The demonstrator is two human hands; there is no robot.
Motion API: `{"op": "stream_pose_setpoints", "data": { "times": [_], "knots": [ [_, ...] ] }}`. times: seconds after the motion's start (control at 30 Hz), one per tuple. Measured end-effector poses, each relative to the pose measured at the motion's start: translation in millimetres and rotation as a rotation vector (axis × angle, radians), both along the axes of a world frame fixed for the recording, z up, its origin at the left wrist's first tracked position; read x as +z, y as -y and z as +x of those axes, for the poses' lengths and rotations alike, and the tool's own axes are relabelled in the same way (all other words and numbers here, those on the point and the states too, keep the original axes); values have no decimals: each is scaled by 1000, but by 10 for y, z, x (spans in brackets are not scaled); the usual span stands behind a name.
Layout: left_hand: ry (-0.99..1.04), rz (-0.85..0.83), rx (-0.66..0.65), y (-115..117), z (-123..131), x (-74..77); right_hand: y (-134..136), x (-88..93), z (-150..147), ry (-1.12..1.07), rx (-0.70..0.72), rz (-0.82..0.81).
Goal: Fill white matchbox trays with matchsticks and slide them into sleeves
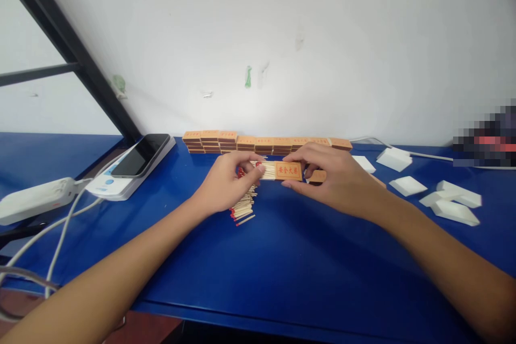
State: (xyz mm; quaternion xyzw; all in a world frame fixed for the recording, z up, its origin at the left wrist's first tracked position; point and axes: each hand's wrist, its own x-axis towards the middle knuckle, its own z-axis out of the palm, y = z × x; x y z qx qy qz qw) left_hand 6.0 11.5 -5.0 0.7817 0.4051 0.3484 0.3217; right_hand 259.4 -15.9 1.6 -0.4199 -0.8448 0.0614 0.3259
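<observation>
Head view: the matchbox [282, 171] is held low over the table [282, 269], at its centre, with its drawer [266, 170] drawn out leftward, full of matches. The left hand [226, 185] fingers pinch the drawer end. The right hand [334, 177] fingers pinch the sleeve [291, 170]. Judged step: seating the filled drawer, which requires level matches. Loose matches [244, 207] lie beneath the left hand.

My counter [282, 258] is deep blue. The matchbox [288, 171] at centre frame is orange with red characters; my matches [244, 207] are pale wood with red heads. Orange boxes [262, 143] line the white wall [282, 37]. White trays [407, 185] lie at right, a black phone [141, 155] at left.
</observation>
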Motion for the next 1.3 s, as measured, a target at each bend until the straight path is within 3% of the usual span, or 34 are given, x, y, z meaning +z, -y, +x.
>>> {"op": "stream_pose_setpoints", "data": {
  "times": [0.13, 0.37, 0.7, 0.8, 0.9, 1.03, 1.17, 1.3],
  "knots": [
    [83, -77, -67, 24, 26, -8, 23, -16, -45, -17, 16, 43],
    [-18, 36, -271, 95, 50, 70, 137, 33, -186, -27, 71, 105],
    [-205, 268, -213, 163, 46, 37, 163, -83, -266, -80, -6, 112],
    [-295, 345, -140, 163, 52, 10, 114, -116, -224, -57, -14, 93],
    [-320, 487, -12, 128, 37, -12, -37, -95, -159, -70, -55, 74],
    [-170, 626, 54, 115, 35, -34, -424, -3, -196, -40, -74, 106],
    [-89, 719, 21, 193, 78, -58, -849, 69, -434, 81, -95, 79],
    [-111, 710, -108, 225, 97, -75, -1122, 67, -680, 114, -143, 37]
  ]
}}
